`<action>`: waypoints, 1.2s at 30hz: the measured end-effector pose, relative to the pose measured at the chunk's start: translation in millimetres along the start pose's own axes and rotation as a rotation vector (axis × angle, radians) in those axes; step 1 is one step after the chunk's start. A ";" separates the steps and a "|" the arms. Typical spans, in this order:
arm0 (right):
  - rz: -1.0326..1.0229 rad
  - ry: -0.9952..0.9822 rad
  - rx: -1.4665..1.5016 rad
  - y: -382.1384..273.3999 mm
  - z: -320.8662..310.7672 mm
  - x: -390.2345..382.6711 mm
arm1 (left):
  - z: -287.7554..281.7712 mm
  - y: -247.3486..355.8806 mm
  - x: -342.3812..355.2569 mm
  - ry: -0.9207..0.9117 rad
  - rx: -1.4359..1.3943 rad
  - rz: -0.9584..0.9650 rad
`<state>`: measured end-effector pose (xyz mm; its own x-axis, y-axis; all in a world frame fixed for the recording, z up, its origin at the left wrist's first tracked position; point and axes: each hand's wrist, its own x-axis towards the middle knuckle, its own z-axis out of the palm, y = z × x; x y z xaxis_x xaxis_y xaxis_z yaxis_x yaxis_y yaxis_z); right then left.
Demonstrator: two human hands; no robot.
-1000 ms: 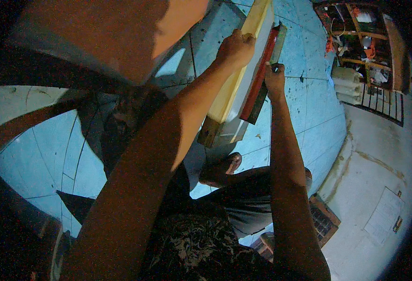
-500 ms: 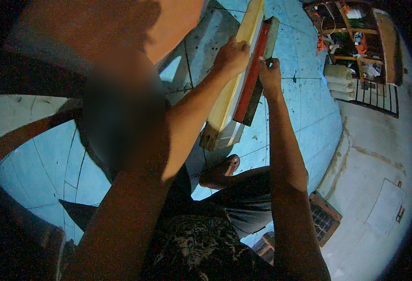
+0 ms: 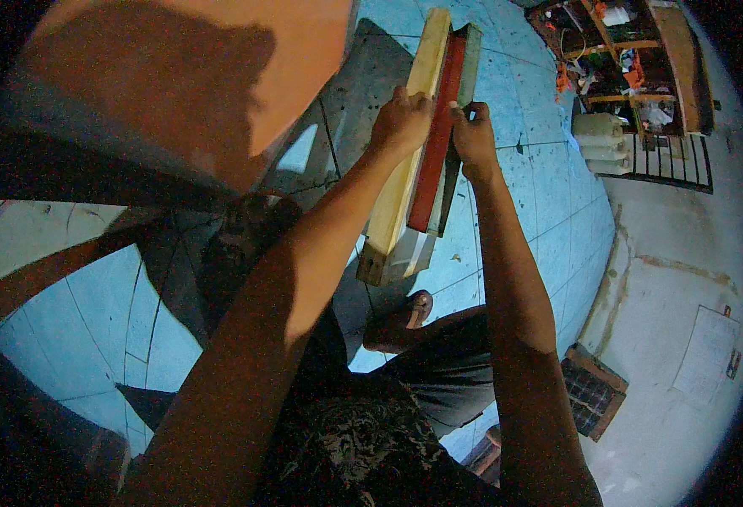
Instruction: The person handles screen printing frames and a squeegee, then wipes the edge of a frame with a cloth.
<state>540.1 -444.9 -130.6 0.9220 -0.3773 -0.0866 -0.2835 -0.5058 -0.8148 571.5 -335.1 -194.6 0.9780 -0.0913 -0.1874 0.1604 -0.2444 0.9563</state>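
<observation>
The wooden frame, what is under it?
Under the frame lies blue tiled floor, and a bare foot near its lower end. The floor right beneath it is covered.

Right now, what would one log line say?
left hand: grips wooden frame | right hand: on red strip | below: blue tiled floor

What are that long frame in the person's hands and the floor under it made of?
The frame looks like pale, unpainted wood: squared bars with a cut end showing. The red strip set in it could be painted wood or plastic; it is too dim to tell. The floor seems glazed ceramic tile, light blue with grout lines.
</observation>
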 end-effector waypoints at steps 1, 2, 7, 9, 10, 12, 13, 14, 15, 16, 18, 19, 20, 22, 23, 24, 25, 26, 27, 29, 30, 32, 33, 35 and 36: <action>0.001 -0.007 0.015 -2.6 -0.4 -1.3 | -0.1 0.2 -0.6 0.010 -0.015 0.001; 0.005 -0.014 0.040 -5.1 -0.4 -2.6 | -0.1 0.3 -0.8 0.020 -0.029 0.003; 0.032 -0.033 0.109 -16.2 0.5 -6.5 | -2.3 0.5 -2.3 0.025 0.041 0.038; 0.042 -0.030 0.133 -19.1 0.8 -6.7 | -4.1 2.5 -4.0 0.016 0.042 0.010; 0.040 -0.034 0.147 -20.3 0.9 -6.6 | -5.0 3.7 -4.8 0.011 0.044 -0.002; 0.043 -0.037 0.148 -21.5 0.4 -6.4 | -5.9 6.0 -6.0 -0.001 0.053 -0.022; 0.039 -0.042 0.152 -21.9 0.2 -6.5 | -6.0 6.7 -6.4 -0.007 0.059 -0.029; 0.039 -0.037 0.146 -21.8 -0.1 -6.6 | -5.9 6.7 -6.5 -0.007 0.066 -0.034; 0.038 -0.032 0.139 -21.8 -0.4 -6.4 | -5.6 6.3 -6.5 0.002 0.084 -0.004; 0.034 -0.025 0.136 -21.6 -0.6 -6.5 | -5.2 5.3 -6.4 0.017 0.105 0.029; 0.068 -0.030 0.140 -21.3 -1.1 -6.5 | -4.8 2.6 -5.8 0.029 0.110 0.080; 0.071 -0.044 0.153 -21.1 -1.3 -6.8 | -5.0 1.0 -5.6 0.027 0.094 0.098; 0.085 -0.040 0.159 -21.1 -1.5 -6.9 | -4.9 0.0 -5.8 0.025 0.078 0.115; 0.087 -0.057 0.187 -21.2 -1.8 -7.4 | -5.0 -0.9 -7.2 0.010 0.065 0.091; 0.087 -0.056 0.214 -21.6 -1.7 -7.4 | -5.4 -0.3 -8.0 -0.002 0.066 0.079; 0.088 -0.054 0.242 -21.7 -1.6 -7.6 | -5.7 0.6 -9.1 0.000 0.047 0.049; 0.089 -0.052 0.270 -22.2 -1.5 -7.4 | -6.4 2.7 -9.5 -0.002 0.036 0.018; 0.103 -0.045 0.247 -22.4 -1.5 -7.4 | -7.1 4.6 -10.3 -0.006 0.020 -0.004; 0.118 -0.038 0.223 -22.7 -1.7 -7.3 | -7.9 6.8 -11.2 -0.006 0.025 -0.020; 0.123 -0.030 0.204 -22.8 -2.3 -7.5 | -9.6 10.5 -12.8 -0.010 0.029 -0.037; 0.114 -0.029 0.208 -22.7 -2.7 -7.7 | -10.2 11.8 -13.6 -0.009 0.029 -0.047; 0.106 -0.027 0.196 -22.8 -3.9 -8.2 | -10.3 13.2 -14.9 -0.004 0.030 -0.064; 0.109 -0.027 0.182 -23.2 -4.2 -8.3 | -9.8 13.2 -15.2 0.001 0.025 -0.059; 0.118 -0.033 0.175 -24.4 -4.7 -9.0 | -8.1 11.7 -15.2 0.016 0.016 -0.042; 0.125 -0.039 0.182 -25.1 -5.0 -9.8 | -6.6 10.4 -15.0 0.022 0.018 -0.033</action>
<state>536.9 -432.4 -106.5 0.8931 -0.3962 -0.2129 -0.3474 -0.3070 -0.8860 559.3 -329.9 -180.3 0.9751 -0.0617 -0.2132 0.1901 -0.2640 0.9456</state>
